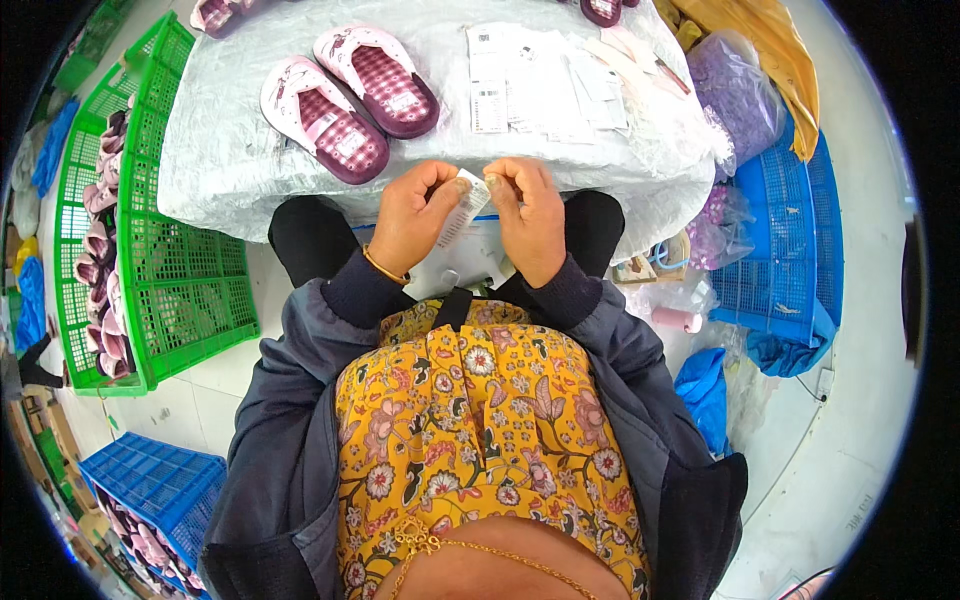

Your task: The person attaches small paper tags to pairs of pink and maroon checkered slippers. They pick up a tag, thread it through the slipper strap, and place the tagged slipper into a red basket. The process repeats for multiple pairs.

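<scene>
Between my two hands is a small white printed tag (463, 208), held over the near edge of the covered table. My left hand (412, 212) is closed, with thumb and forefinger pinching the tag near its upper end. My right hand (530, 218) is also closed in a pinch, right at the tag's upper corner; whatever is in its fingertips is too small to make out. A pair of pink-and-maroon slippers, a left slipper (372, 150) and a right slipper (412, 115), lies just beyond my left hand. Past my right hand, white printed tags (540, 85) are spread out in loose stacks.
Plastic sheeting covers the table (225, 140). More slippers fill a green crate (185, 270) at left and a blue crate (165, 475) below it. Blue baskets (770, 260) and a bag of purple items (735, 90) stand at right. More slippers (602, 10) lie at the far edge.
</scene>
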A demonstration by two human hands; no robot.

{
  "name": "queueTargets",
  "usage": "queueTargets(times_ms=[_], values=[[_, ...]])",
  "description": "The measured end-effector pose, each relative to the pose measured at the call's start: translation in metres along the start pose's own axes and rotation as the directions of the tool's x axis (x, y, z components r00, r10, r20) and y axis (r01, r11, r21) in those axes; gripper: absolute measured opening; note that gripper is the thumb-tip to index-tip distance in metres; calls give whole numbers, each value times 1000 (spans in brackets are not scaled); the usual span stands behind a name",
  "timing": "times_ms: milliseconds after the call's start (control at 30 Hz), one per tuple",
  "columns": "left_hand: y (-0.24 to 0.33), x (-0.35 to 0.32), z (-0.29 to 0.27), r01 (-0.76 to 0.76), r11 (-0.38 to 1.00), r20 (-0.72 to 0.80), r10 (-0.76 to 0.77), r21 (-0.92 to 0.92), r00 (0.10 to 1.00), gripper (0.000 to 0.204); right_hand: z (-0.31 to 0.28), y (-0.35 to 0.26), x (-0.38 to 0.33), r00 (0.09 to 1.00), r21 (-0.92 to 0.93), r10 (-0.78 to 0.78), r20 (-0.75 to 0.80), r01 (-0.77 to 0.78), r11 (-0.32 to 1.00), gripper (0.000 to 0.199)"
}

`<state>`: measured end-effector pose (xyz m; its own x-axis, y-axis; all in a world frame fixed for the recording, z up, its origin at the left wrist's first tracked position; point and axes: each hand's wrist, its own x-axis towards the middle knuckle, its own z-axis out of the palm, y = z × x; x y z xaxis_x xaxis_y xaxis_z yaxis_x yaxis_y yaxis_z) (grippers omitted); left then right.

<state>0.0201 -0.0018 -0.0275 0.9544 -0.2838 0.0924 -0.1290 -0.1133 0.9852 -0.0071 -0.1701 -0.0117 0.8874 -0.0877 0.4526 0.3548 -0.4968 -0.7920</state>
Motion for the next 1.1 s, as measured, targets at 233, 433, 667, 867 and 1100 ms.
queueTargets(times_ms=[233,433,667,867,1100], values=[[2,-1,1,-63,997,-69,65,40,995,12,-5,-12,-4,996,-13,69,65,-68,998,20],[5,-4,7,-185,978,-135,198,101,971,10,-1,-12,-4,990,37,130,47,-131,991,21],[3,-10,-1,-443,784,-13,497,435,867,14,-3,-11,-5,947,108,282,156,-300,948,16],[3,-11,-21,13,996,123,-2,-85,992,16,0,-5,-11,923,164,290,252,-336,928,10],[-13,-6,-30,143,976,326,-84,-162,942,18,2,-2,-13,895,238,273,353,-368,899,10]])
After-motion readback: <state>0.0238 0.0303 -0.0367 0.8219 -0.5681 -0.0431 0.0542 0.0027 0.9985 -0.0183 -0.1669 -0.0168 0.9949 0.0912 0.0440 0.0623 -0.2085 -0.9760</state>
